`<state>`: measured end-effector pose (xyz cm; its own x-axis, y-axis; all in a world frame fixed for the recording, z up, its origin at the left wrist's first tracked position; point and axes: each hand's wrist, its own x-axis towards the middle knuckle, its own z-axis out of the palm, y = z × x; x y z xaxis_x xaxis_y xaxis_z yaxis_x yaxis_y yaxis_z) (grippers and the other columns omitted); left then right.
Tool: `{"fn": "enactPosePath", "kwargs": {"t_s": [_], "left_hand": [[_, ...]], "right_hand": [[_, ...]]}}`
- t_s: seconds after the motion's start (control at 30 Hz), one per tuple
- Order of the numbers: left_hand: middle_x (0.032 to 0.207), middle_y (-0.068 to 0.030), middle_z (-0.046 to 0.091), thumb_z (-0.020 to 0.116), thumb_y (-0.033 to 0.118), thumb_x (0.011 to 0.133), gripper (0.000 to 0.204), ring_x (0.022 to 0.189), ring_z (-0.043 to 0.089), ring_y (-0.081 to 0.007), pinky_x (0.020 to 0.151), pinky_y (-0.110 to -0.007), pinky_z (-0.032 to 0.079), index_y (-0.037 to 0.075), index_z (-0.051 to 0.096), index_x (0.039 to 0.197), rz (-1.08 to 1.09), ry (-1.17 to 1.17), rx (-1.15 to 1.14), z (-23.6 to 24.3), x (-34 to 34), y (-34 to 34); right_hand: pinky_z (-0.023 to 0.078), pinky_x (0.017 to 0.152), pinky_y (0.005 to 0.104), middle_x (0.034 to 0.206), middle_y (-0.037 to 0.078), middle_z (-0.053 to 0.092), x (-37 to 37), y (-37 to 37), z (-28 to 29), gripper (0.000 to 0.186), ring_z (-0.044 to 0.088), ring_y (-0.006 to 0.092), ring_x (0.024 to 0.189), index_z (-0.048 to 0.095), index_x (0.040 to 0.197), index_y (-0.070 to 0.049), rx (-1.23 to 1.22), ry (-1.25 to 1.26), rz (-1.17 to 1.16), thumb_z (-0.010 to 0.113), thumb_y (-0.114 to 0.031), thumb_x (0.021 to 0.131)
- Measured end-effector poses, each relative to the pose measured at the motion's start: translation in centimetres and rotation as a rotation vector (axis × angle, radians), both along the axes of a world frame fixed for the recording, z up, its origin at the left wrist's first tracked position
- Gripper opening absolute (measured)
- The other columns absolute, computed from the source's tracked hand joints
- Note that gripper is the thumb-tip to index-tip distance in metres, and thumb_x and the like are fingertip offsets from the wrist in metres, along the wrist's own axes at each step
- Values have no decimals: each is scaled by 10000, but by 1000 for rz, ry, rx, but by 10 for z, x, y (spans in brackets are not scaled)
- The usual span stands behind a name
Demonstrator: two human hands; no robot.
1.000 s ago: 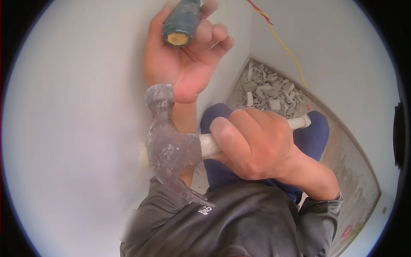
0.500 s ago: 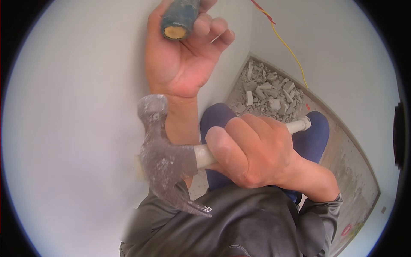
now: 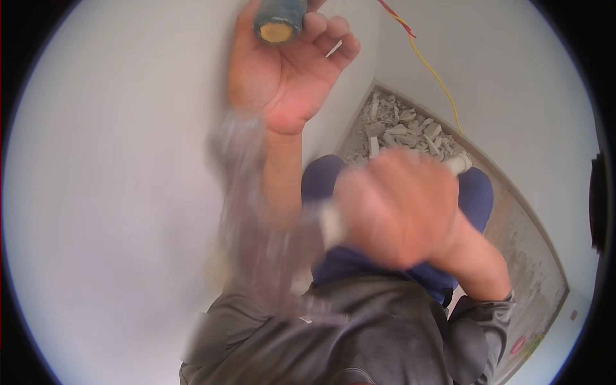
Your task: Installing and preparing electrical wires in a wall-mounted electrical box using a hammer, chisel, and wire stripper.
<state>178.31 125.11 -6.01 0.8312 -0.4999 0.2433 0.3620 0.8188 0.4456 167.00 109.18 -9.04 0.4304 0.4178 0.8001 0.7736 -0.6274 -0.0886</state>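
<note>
Up against the wall, my left hand [image 3: 273, 83] is closed round a thick dark blue-green tool handle [image 3: 280, 22]. The handle's round end is worn and yellowish and faces me; its far part lies beyond the upper edge. My right hand [image 3: 399, 208] grips the pale handle of a claw hammer [image 3: 273, 247] in front of my knees. The handle's butt sticks out to the right of my fist. Motion blurs the hammer head and claw, which hang left of the fist, below my left wrist.
A pale wall [image 3: 122, 192] rises along my left, meeting another wall [image 3: 513, 83] at the corner. Broken grey-white rubble [image 3: 401, 125] lies on the floor there. Yellow and red wires [image 3: 431, 70] hang over it. Below me are my blue-trousered knees [image 3: 475, 192].
My right hand and the hammer have shifted right and slightly up, and are now blurred. My left hand and the blue-green handle have moved a little up and right.
</note>
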Motion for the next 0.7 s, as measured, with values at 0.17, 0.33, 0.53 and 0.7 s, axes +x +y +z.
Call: {"fn": "enactPosePath", "kwargs": {"t_s": [0.17,0.33,0.53,0.7], "left_hand": [[830,-68,720,433,433,1049,544,889,643,-229,937,-415,478,-39,639,1225,33,39,53,-1,2,-4],[751,-44,667,450,370,1034,477,830,631,-223,923,-403,480,-37,652,1180,-9,74,-21,3,-2,-9],[680,-24,583,421,289,1026,354,726,570,-187,798,-377,457,-9,612,1034,32,20,-53,20,6,-16],[657,-6,537,444,289,1020,311,661,531,-161,714,-356,424,8,561,953,79,59,-28,18,0,-22]], "right_hand": [[380,395,373,680,56,470,11,0,-1,294,492,225,497,502,879,-99,149,178,-31,719,-278,796],[255,389,250,627,-12,319,-23,-1,-6,192,378,105,503,561,849,-75,-6,-31,-1,629,-149,685],[268,375,267,638,-3,328,-22,1,-8,202,383,114,494,569,866,-74,114,81,38,650,-201,730],[290,375,277,657,7,348,-34,-17,-11,252,407,128,488,572,883,-64,88,158,62,674,-261,763]]}}
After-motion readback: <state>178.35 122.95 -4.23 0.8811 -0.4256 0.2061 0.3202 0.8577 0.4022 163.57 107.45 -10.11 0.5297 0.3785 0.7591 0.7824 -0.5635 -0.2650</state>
